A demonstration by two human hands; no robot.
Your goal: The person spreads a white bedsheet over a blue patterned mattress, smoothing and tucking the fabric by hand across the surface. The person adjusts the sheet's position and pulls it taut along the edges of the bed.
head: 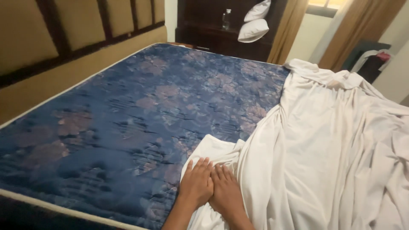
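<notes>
Both hands lie flat, side by side and touching, on a corner of the white sheet (324, 140) near the foot edge of the bed. The left hand (197, 183) and right hand (226, 194) have fingers extended and together; neither grip is clamped on anything, palms only pressing the cloth. The sheet is bunched over the right half of the blue patterned mattress (128, 115), the left half bare.

Risk, as judged: flat palms give little purchase, so the corner could slide on the quilted surface; the heaped folds could drag off the right side.

Count: one mattress, one sheet, two pillows (253, 30) on the dark cabinet (204, 34), one bottle (226, 19).
</notes>
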